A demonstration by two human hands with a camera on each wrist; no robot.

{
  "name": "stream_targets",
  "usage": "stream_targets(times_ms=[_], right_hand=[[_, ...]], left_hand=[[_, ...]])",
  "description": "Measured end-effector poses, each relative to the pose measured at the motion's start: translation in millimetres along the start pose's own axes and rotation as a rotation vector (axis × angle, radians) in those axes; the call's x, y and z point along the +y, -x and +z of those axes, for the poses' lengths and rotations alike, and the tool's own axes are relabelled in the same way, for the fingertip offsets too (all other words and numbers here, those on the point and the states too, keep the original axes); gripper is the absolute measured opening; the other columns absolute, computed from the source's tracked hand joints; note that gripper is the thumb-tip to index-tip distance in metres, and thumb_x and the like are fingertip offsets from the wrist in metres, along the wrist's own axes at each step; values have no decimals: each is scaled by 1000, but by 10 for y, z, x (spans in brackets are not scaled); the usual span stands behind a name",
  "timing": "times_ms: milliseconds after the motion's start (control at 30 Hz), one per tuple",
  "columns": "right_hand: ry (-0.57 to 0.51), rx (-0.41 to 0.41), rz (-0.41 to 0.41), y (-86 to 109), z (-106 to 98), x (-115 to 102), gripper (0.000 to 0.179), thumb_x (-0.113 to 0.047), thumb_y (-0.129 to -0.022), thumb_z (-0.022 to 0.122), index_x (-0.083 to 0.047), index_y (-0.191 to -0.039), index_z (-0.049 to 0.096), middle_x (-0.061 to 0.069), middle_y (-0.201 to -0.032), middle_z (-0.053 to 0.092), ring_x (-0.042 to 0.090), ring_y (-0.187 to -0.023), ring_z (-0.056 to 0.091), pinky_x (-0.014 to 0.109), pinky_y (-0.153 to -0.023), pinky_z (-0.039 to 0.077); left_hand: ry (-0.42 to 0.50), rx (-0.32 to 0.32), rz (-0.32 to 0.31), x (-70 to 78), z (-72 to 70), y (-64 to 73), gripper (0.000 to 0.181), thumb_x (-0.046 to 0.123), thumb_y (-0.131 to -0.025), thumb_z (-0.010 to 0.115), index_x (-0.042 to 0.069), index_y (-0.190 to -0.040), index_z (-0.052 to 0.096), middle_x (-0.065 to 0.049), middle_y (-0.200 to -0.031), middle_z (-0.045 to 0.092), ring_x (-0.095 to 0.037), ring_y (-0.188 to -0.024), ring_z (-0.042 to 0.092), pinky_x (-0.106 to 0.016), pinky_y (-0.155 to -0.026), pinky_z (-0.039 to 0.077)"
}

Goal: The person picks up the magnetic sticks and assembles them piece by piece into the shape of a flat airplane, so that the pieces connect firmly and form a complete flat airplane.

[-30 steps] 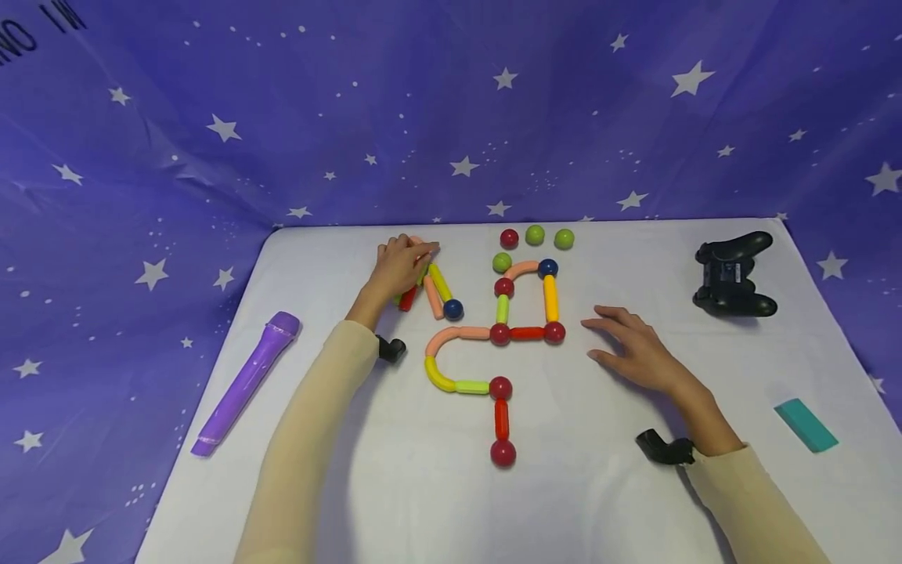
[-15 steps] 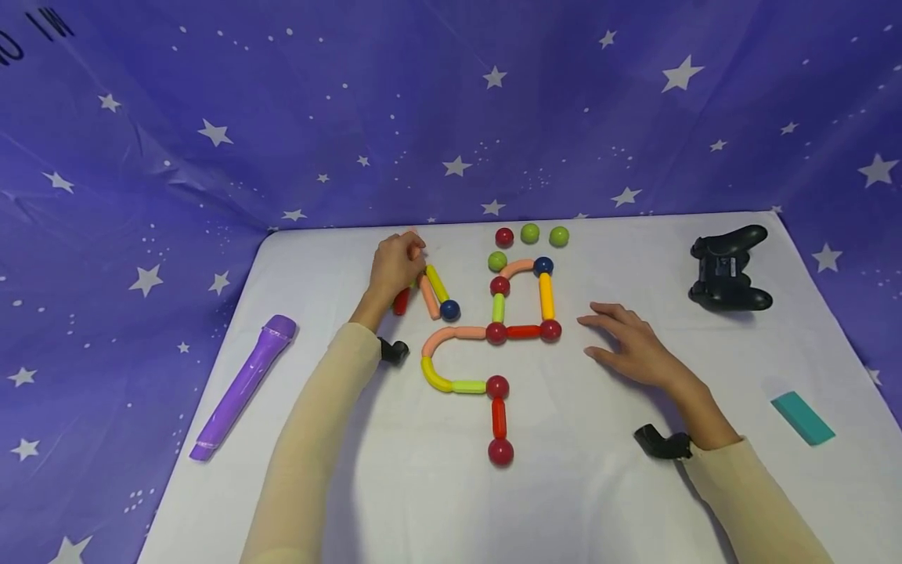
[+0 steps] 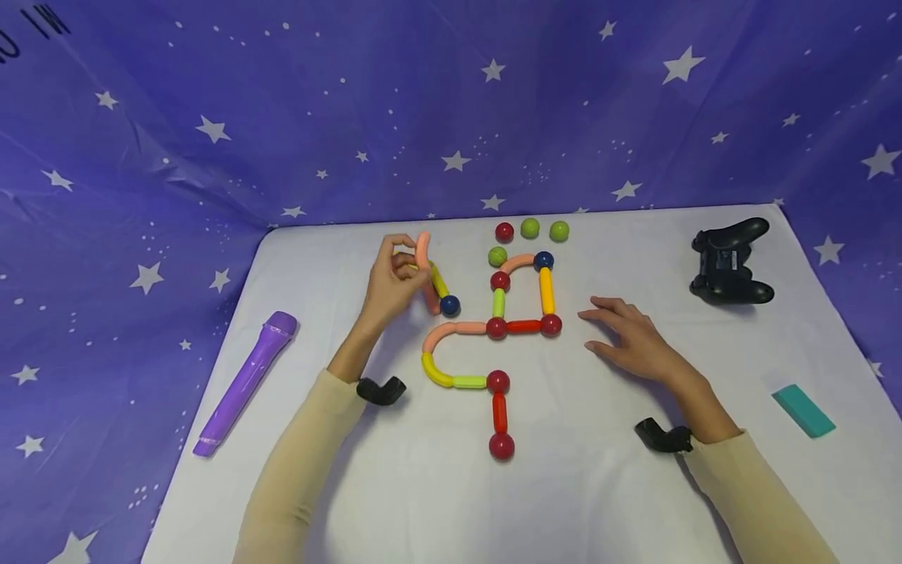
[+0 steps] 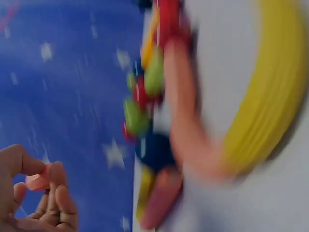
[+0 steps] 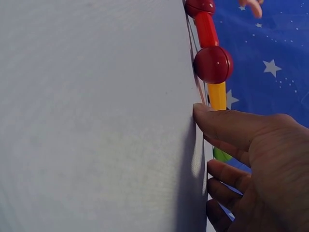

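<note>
My left hand (image 3: 390,288) pinches a curved salmon-pink magnetic rod (image 3: 423,249) between thumb and fingers, raised above the table at the back left. Just beyond it lie a yellow rod (image 3: 440,282), a salmon rod partly hidden by the hand, and a dark blue ball (image 3: 449,305). My right hand (image 3: 637,342) holds nothing; its fingers are relaxed near the tabletop, right of the figure. That figure joins red balls (image 3: 496,328), a blue ball (image 3: 543,261) and straight and curved rods, including a curved yellow rod (image 3: 435,371) and a straight orange-yellow rod (image 3: 547,291).
Along the back edge sit a loose red ball (image 3: 504,232) and green balls (image 3: 530,228). A purple microphone-shaped object (image 3: 245,384) lies at the left. At the right are a black game controller (image 3: 730,262) and a teal block (image 3: 804,410). A starry purple backdrop rises behind.
My left hand has drawn back from the pile at the back left and turned, lifting the curved salmon rod. The right hand stays in place.
</note>
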State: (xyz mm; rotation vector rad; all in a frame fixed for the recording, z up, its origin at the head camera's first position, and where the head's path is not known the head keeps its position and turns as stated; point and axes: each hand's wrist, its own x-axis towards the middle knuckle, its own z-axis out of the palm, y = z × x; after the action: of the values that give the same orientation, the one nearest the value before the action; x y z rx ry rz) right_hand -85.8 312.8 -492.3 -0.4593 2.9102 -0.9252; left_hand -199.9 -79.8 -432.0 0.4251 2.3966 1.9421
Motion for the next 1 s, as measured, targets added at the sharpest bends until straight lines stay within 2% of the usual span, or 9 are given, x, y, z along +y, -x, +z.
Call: stream_targets(times_ms=[133, 267, 333, 467, 533, 633, 767, 933, 1000], right_hand=[[0, -3, 0, -7, -5, -5, 50, -13, -85, 76, -9, -132, 59, 20, -146, 42, 43, -131, 39, 62, -98, 32], [2, -4, -1, -12, -7, -3, 50, -13, -85, 75, -9, -132, 59, 20, -146, 42, 43, -131, 39, 61, -96, 33], [1, -1, -2, -12, -10, -4, 50, -13, -85, 75, -9, -132, 59, 21, -146, 42, 43, -131, 39, 60, -96, 33], [-6, -6, 3, -11, -11, -15, 49, -14, -85, 75, -9, -132, 59, 21, -147, 41, 44, -132, 38, 61, -96, 32], [-8, -11, 5, -11, -9, -14, 49, -14, -86, 75, -9, -132, 59, 21, -147, 41, 44, -132, 37, 61, -97, 31], [-10, -10, 7, -7, -9, -11, 49, -14, -86, 75, -9, -132, 59, 21, -147, 41, 44, -132, 37, 62, -98, 31], [-12, -4, -1, -8, -3, -6, 49, -14, -85, 75, -8, -132, 59, 22, -146, 41, 44, -132, 38, 62, -97, 31], [-6, -2, -14, -13, 7, 6, 49, -14, -85, 75, -8, -132, 59, 22, -146, 41, 44, -132, 38, 62, -96, 32], [-5, -2, -10, -14, 3, 10, 49, -14, -85, 75, -8, -132, 59, 21, -146, 41, 44, -132, 37, 61, -97, 31]], left_hand=[[193, -195, -82, 116, 143, 556, 42, -6, -89, 61, 8, -124, 44, -20, -104, 63, -22, -78, 70, -27, -72, 57], [251, -350, -164, 213, 288, 1117, 44, -4, -92, 59, 10, -132, 48, -22, -110, 62, -25, -85, 71, -27, -77, 58], [265, -426, -173, 242, 357, 1355, 43, -3, -92, 59, 7, -132, 51, -24, -110, 63, -22, -87, 72, -26, -79, 57], [298, -605, -124, 238, 508, 1766, 35, 0, -92, 63, 1, -125, 55, -23, -107, 66, -17, -78, 73, -22, -76, 55], [319, -687, -136, 230, 594, 1930, 33, 3, -91, 66, 0, -122, 55, -22, -106, 68, -22, -72, 73, -22, -72, 55], [367, -769, -216, 211, 713, 2109, 30, 7, -91, 68, 2, -118, 55, -23, -105, 69, -31, -61, 70, -26, -57, 54], [365, -759, -347, 176, 798, 2216, 28, 9, -90, 70, 7, -113, 54, -19, -104, 72, -31, -47, 64, -27, -36, 38], [313, -715, -435, 162, 802, 2240, 25, 10, -90, 69, 9, -110, 54, -9, -103, 75, -36, -41, 59, -22, -34, 35], [293, -713, -448, 167, 801, 2245, 25, 11, -90, 70, 9, -109, 55, -5, -99, 75, -31, -39, 59, -21, -34, 36]])
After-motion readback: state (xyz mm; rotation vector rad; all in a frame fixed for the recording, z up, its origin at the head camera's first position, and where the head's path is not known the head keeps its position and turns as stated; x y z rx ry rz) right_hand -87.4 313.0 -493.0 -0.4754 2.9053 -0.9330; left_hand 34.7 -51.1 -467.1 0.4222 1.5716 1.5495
